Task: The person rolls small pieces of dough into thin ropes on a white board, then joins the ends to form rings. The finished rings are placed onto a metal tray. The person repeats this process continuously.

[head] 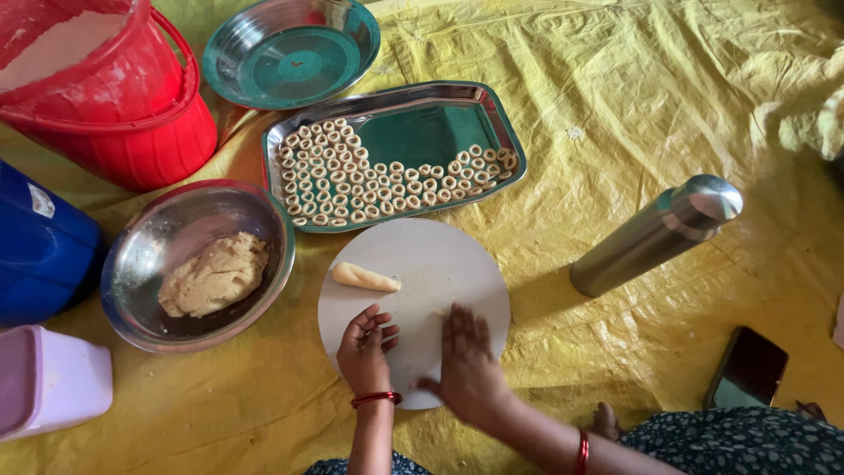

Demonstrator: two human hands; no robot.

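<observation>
We kept both hands on the round white board (pixel 440 255) that lay on the yellow sheet (pixel 633 105). Our left hand (pixel 365 347) had its fingers curled loosely, gripping nothing we could see, while our right hand (pixel 468 361) pressed flat with fingers spread open. A short roll of dough (pixel 365 277) rested on the board's far left part, apart from both hands. Beyond it stood the steel tray (pixel 422 127) of small dough rings (pixel 338 176). To the left sat a steel bowl (pixel 158 237) with a dough lump (pixel 215 274), a red bucket (pixel 132 123), a blue container (pixel 40 242) bearing a small pale label, and a pink box (pixel 53 378).
</observation>
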